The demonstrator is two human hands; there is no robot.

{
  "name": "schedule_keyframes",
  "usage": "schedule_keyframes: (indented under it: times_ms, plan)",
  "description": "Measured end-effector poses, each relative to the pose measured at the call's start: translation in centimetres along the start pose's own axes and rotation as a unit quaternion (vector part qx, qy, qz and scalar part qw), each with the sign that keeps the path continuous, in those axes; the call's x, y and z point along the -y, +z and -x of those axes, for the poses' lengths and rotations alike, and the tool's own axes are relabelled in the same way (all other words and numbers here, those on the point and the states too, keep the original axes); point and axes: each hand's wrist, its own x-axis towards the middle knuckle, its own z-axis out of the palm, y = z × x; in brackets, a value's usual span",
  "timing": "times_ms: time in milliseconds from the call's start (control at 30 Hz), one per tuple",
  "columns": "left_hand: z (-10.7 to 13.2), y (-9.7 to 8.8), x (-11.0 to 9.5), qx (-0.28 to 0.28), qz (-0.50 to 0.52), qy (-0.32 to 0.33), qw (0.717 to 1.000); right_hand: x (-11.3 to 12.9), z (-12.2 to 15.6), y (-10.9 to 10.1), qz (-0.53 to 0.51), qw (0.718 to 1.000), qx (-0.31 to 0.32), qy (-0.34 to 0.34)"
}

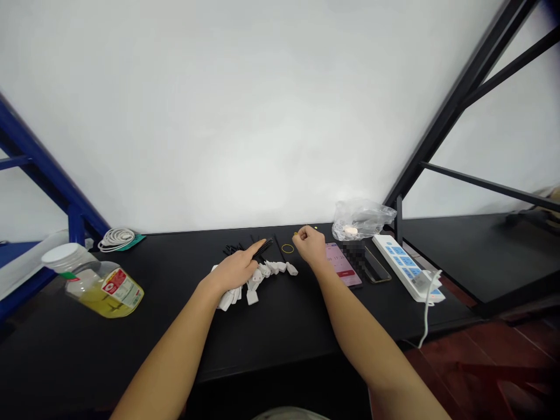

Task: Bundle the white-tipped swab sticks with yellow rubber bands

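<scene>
The left hand grips light, stiff black sticks at centre, best held mid-length; the right hand pinches something too small to tell, just beside a soft yellow rubber band.

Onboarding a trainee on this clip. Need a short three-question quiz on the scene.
1. True or false: the white power strip lies to the right of the phone.
2. Which is nearer the rubber band: the left hand or the right hand?
3. Fill in the blank: the lid of the jar is ____.

Key: 1 true; 2 right hand; 3 white.
</scene>
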Motion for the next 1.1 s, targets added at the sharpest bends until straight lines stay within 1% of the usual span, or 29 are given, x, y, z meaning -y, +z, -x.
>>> schedule_keyframes:
  times_ms: [67, 133, 200, 233, 300, 367, 433, 500, 600, 667, 833, 900, 1000, 1033, 1100]
  plan:
    - [-0.2, -0.5, 1.1, -0.049, 0.021, -0.005, 0.999, -0.5, -0.1, 0.1, 0.019, 0.999, 0.042, 0.0]
    - [-0.3, -1.4, 2.6, -0.127, 0.042, -0.017, 0.991, -0.6, 0.0, 0.4, 0.052, 0.996, 0.07, -0.002]
    - [-0.1, -2.6, 4.0, -0.209, 0.055, -0.057, 0.975, -0.7, 0.1, 0.7, 0.09, 0.991, 0.102, 0.003]
    - [0.1, -3.1, 4.7, -0.237, 0.054, -0.081, 0.967, -0.7, 0.1, 0.9, 0.107, 0.987, 0.124, 0.007]
    - [0.3, -4.0, 5.7, -0.268, 0.034, -0.111, 0.956, -0.9, 0.1, 1.1, 0.133, 0.977, 0.168, 0.013]
    - [0.2, -4.2, 6.5, -0.297, -0.019, -0.115, 0.948, -1.0, 0.1, 1.2, 0.148, 0.97, 0.195, 0.016]
    - [-0.2, -3.8, 7.3, -0.329, -0.086, -0.095, 0.935, -1.1, 0.1, 1.3, 0.156, 0.967, 0.199, 0.019]
    - [-0.8, -3.0, 8.3, -0.347, -0.13, -0.074, 0.926, -1.2, 0.1, 1.4, 0.159, 0.968, 0.194, 0.023]
    - [-1.4, -2.1, 10.1, -0.328, -0.132, -0.073, 0.933, -1.4, 0.2, 1.5, 0.16, 0.968, 0.191, 0.023]
    - [-1.6, -1.8, 11.1, -0.31, -0.127, -0.07, 0.94, -1.5, 0.2, 1.5, 0.158, 0.969, 0.191, 0.018]
    - [-1.5, -2.1, 11.9, -0.285, -0.123, -0.042, 0.95, -1.6, 0.3, 1.7, 0.156, 0.969, 0.19, 0.017]
    - [-1.5, -2.4, 12.1, -0.251, -0.109, -0.011, 0.962, -1.6, 0.3, 1.8, 0.157, 0.97, 0.186, 0.022]
    - [-1.4, -2.6, 12.3, -0.167, -0.091, 0.058, 0.98, -1.5, 0.4, 1.8, 0.155, 0.971, 0.181, 0.029]
    - [-1.3, -2.6, 12.3, -0.145, -0.09, 0.074, 0.983, -1.5, 0.4, 1.8, 0.155, 0.971, 0.181, 0.03]
    - [-1.2, -2.4, 12.3, -0.12, -0.096, 0.086, 0.984, -1.4, 0.5, 1.7, 0.154, 0.971, 0.183, 0.029]
